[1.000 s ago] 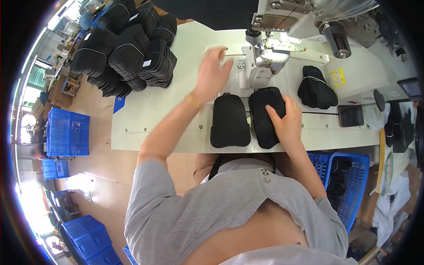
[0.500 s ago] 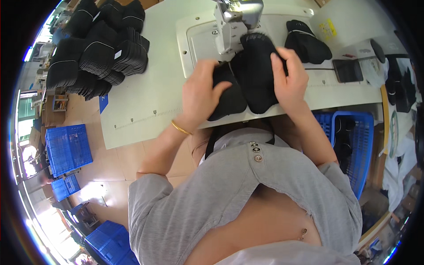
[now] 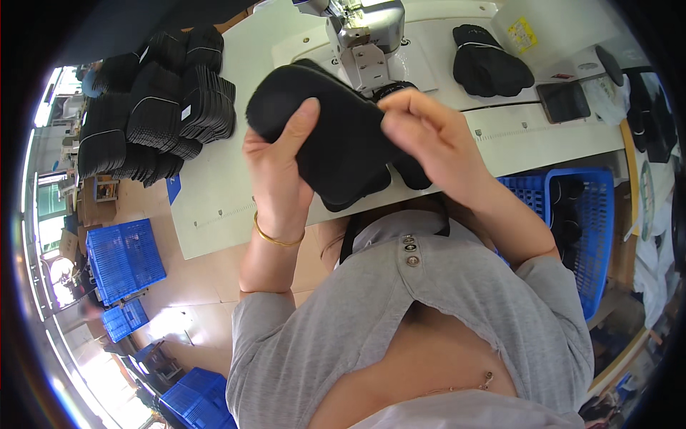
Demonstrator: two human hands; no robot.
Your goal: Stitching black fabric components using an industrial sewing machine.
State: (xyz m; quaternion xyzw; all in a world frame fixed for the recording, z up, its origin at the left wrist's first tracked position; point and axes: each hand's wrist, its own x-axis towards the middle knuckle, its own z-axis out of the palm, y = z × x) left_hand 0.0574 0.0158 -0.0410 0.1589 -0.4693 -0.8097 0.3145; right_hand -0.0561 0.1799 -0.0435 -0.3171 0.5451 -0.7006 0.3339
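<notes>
Left hand (image 3: 279, 168) in the head view, left of the frame's centre, grasps a black piece (image 3: 339, 136), its thumb laid over the top face and the other fingers out of sight underneath. The piece is raised and tilted near the middle of the frame, its rounded end toward the upper left. Right hand (image 3: 436, 139), just right of centre, has its fingers curled at the piece's right edge; it is slightly blurred, and I cannot tell whether they pinch the fabric. More black fabric (image 3: 413, 173) shows below the right hand, at the front edge of the table (image 3: 229, 179), partly hidden by that hand and the piece.

A bracelet (image 3: 277, 242) circles the left wrist. At the top centre, just beyond the piece, stands a sewing machine (image 3: 368, 61). Toward the upper right lie a tied black bundle (image 3: 489, 64) and, near it, a dark phone (image 3: 563, 102); a yellow label (image 3: 522, 34) sits on a pale surface above them. Tied black stacks (image 3: 153, 107) fill the upper left. A blue basket (image 3: 599, 236) with dark things inside is at the right, below the table's edge. Blue crates (image 3: 125, 261) stand on the floor (image 3: 207, 275) at the left and lower left.
</notes>
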